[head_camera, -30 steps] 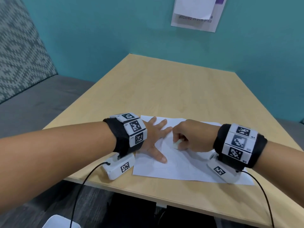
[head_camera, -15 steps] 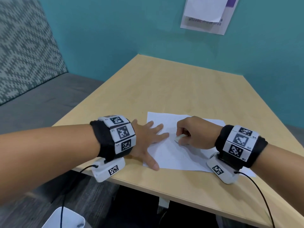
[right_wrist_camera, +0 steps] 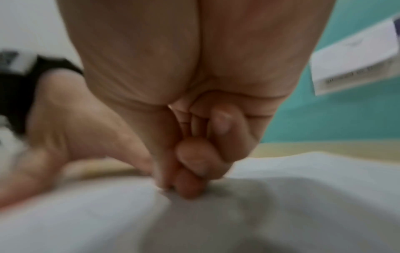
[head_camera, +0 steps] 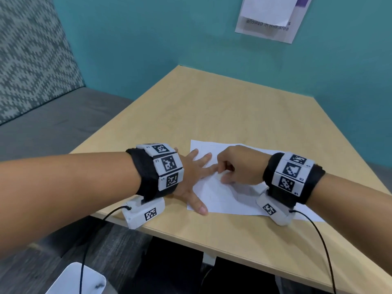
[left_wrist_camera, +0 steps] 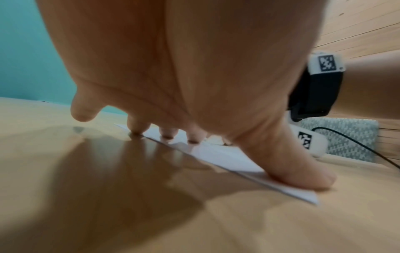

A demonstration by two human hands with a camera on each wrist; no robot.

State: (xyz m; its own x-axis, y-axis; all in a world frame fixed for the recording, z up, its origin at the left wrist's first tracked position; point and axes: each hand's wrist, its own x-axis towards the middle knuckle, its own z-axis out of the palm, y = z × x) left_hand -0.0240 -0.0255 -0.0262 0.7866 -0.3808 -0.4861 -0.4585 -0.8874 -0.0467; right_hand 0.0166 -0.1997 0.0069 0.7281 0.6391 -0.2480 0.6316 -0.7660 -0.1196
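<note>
A white sheet of paper with faint pencil lines lies on the light wooden table. My left hand rests flat on the sheet's left edge with its fingers spread. In the left wrist view its thumb presses the sheet's near corner. My right hand is curled, knuckles up, just right of the left fingers. In the right wrist view its fingertips pinch together against the paper. A small pale piece shows at those fingertips; what it is stays unclear.
The table's front edge runs just behind both wrists. A teal wall with a paper notice stands behind the table. A grey bench with a patterned back is on the left. A white object sits on the floor below, and cables hang from both wrists.
My left hand slid left, from well onto the sheet to its left edge. The right hand shifted a little; the white piece seen under its fingers is now hidden in the head view.
</note>
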